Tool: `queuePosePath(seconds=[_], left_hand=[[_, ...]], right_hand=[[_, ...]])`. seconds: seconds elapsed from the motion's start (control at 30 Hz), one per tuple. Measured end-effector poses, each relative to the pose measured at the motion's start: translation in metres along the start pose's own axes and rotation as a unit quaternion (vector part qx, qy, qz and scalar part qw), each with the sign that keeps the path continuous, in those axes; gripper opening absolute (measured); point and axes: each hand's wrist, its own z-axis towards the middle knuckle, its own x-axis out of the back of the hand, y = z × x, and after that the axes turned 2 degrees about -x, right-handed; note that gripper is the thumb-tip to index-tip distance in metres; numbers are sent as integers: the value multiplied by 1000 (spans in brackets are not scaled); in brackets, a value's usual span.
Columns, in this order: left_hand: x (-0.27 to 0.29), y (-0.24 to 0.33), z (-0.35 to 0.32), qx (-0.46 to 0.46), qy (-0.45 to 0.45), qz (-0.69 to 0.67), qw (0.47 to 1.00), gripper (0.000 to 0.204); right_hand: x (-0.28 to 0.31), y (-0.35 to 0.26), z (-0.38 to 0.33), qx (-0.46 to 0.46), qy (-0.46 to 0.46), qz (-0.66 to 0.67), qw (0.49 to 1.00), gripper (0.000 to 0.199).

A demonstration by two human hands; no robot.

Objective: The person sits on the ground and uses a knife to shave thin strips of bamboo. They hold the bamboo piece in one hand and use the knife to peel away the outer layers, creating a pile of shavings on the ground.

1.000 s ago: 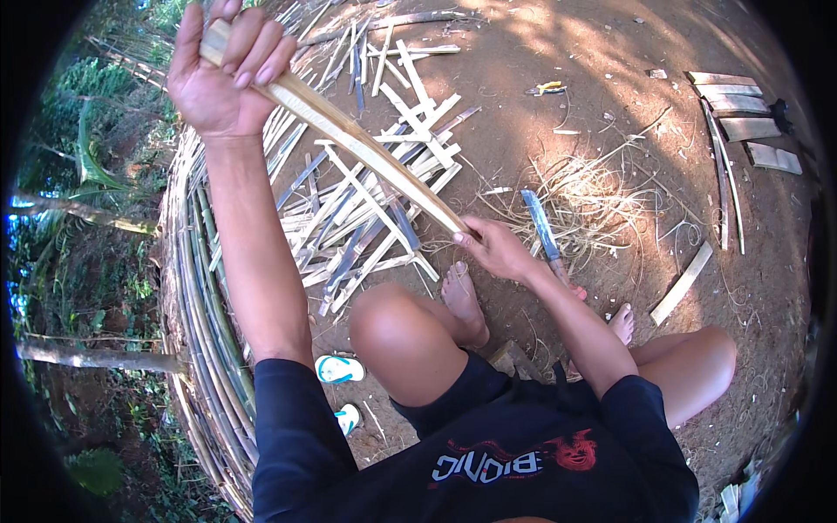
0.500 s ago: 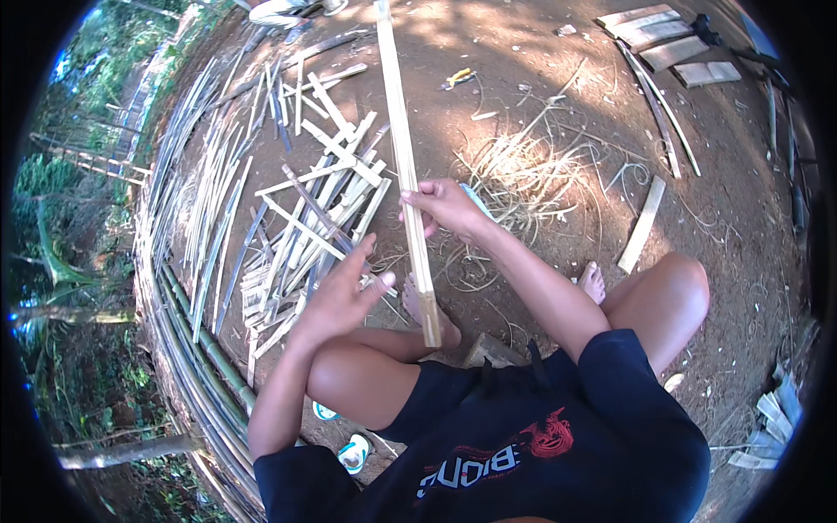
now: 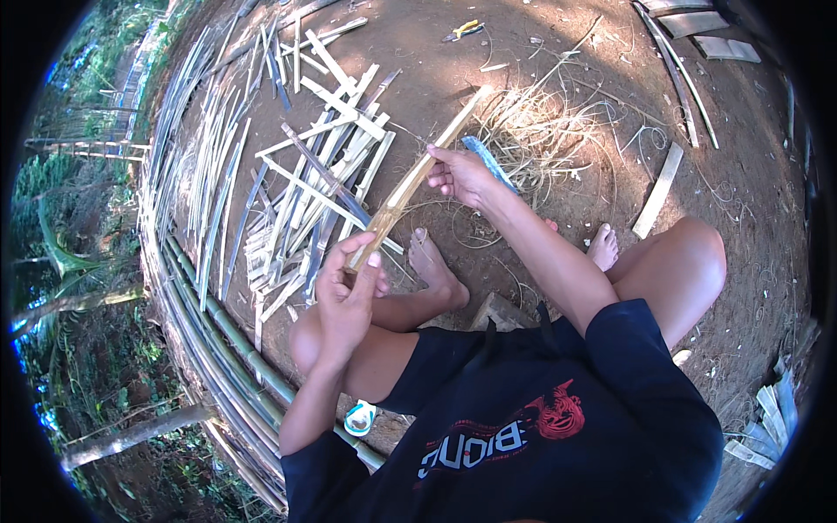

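Observation:
A narrow split bamboo strip lies slantwise between my hands, its far end pointing up and to the right. My left hand has its fingers and thumb around the near end. Farther up, my right hand pinches the strip between thumb and fingers. Just beyond the right hand shows a worn blue, flat object; I cannot tell whether it touches the hand or lies on the ground behind it.
Cut bamboo pieces are heaped at left, beside long strips and green poles. Thin shavings lie beyond my right hand. Pliers with yellow handles rest on the dirt. A flat slat lies right.
The strip has swung from nearly upright to a slant and its far end is lower. My left hand, free before, has closed on its near end. The view has shifted a little.

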Motion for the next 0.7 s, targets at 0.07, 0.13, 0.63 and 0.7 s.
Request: queuePosePath(seconds=[0.07, 0.13, 0.63, 0.7], left_hand=[[11, 3, 6, -67, 43, -11, 997, 21], [25, 9, 14, -115, 82, -19, 990, 18], [81, 18, 73, -187, 154, -160, 957, 24], [85, 25, 79, -214, 157, -168, 949, 23]], right_hand=[[-5, -4, -7, -22, -42, -18, 999, 33], [-12, -4, -17, -26, -84, -49, 995, 33], [209, 106, -10, 48, 244, -777, 578, 54], [208, 103, 4, 27, 233, -764, 601, 49]])
